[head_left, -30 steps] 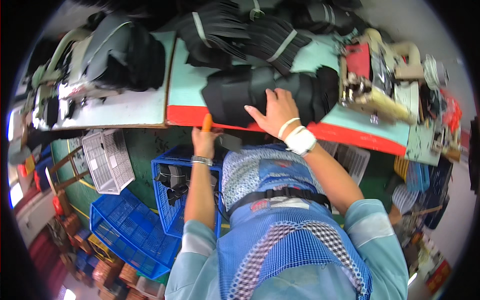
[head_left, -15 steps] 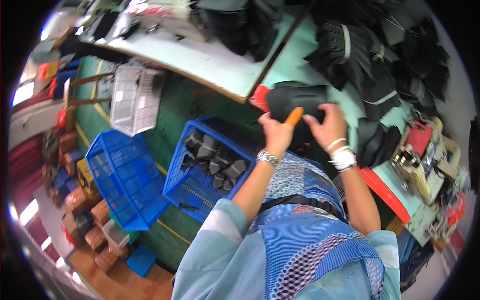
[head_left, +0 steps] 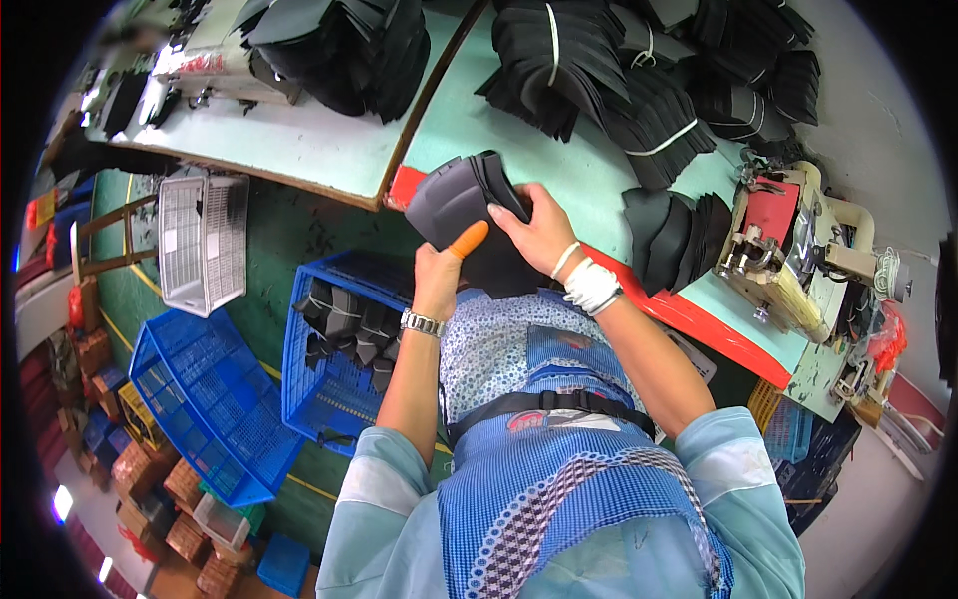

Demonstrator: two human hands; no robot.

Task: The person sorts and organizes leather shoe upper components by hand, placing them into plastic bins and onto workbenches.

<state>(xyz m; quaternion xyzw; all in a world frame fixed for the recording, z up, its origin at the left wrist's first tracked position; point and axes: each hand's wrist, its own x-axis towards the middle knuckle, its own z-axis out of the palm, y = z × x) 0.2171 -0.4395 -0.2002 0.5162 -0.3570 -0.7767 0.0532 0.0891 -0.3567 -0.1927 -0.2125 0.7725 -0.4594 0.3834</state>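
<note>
— At the red edge of the worktop (head_left: 639, 190), what's being handled?

— A stack of black curved pieces (head_left: 461, 200), half on the worktop and half over its edge. The left hand (head_left: 439, 278) props it from below, thumb in an orange cot pressed against the lower face; the right hand (head_left: 539, 230) lies on top, fingers clamped over the upper edge.

— So both hands are closed on it?

— Yes, pinched between them. To do it well, I'd say keep the pieces squared so none fans out, and lift with the lower hand bearing the load.

— Anything close by to mind?

— A blue crate (head_left: 344, 354) with similar black pieces sits on the floor just below, and a sewing machine (head_left: 788, 250) stands to the right, apart from the stack. More tied bundles (head_left: 609, 80) lie farther back.
</note>
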